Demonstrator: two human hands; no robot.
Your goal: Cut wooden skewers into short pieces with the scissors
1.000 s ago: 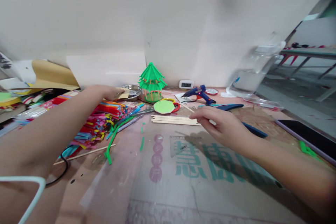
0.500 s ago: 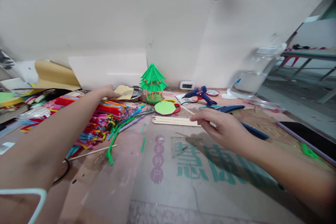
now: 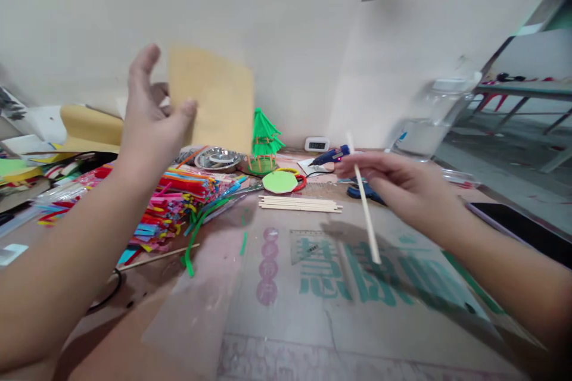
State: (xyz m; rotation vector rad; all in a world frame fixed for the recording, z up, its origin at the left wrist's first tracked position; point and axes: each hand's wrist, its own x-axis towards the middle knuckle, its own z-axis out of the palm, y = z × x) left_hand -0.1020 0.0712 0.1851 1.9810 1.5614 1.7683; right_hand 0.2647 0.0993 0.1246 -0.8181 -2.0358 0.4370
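Observation:
My left hand [image 3: 154,110] is raised above the pile of pipe cleaners and pinches a square tan sheet of paper [image 3: 213,101] by its left edge, thumb in front. Between the fingers of my right hand [image 3: 384,175] a thin pale wooden stick [image 3: 369,220] slants down over the mat. Several similar wooden sticks [image 3: 299,205] lie side by side in a row at mid-table. Behind them rests a light green polygon disc [image 3: 280,181] on red-and-yellow-handled scissors [image 3: 301,182]. A small green-roofed pagoda model [image 3: 266,146] stands farther back, partly hidden by the sheet.
Colourful pipe cleaners [image 3: 165,208] heap up on the left beside a metal dish [image 3: 218,158]. At the back are a blue glue gun [image 3: 330,156] and a white digital timer [image 3: 317,144]. A clear bottle [image 3: 429,122] and a phone [image 3: 518,232] are on the right.
My left hand has lifted the tan sheet off the metal dish, up and towards me. My right hand has moved right and up, away from the stick row, with one stick turned downward.

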